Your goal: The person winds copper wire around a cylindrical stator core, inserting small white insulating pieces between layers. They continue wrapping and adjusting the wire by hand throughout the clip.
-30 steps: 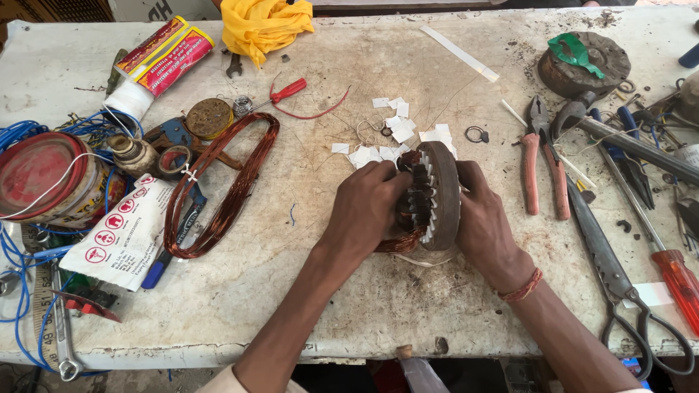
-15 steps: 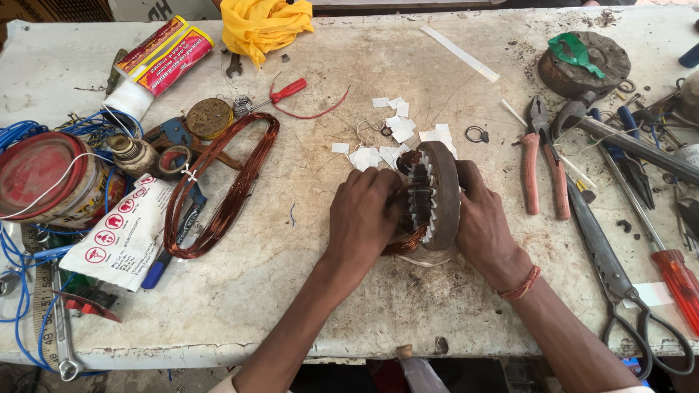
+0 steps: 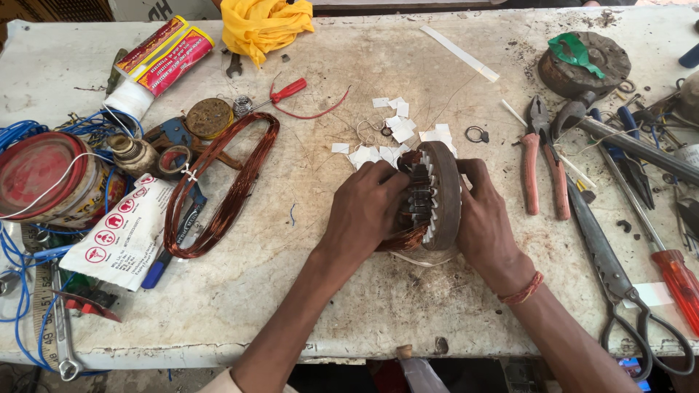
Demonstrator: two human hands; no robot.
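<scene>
— What's changed in the last moment?

— Hardly anything. The left hand has crept a little further over the copper winding; the right hand hasn't budged.

— Fingers?

— Both sets closed round the motor stator, standing on edge on the worktop between the palms — so the winding work goes on. Paper slips lie just beyond the fingertips, pliers off to the right.

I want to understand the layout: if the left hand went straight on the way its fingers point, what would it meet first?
The left hand already touches the wound stator; beyond that, probably the white paper pieces.
</scene>
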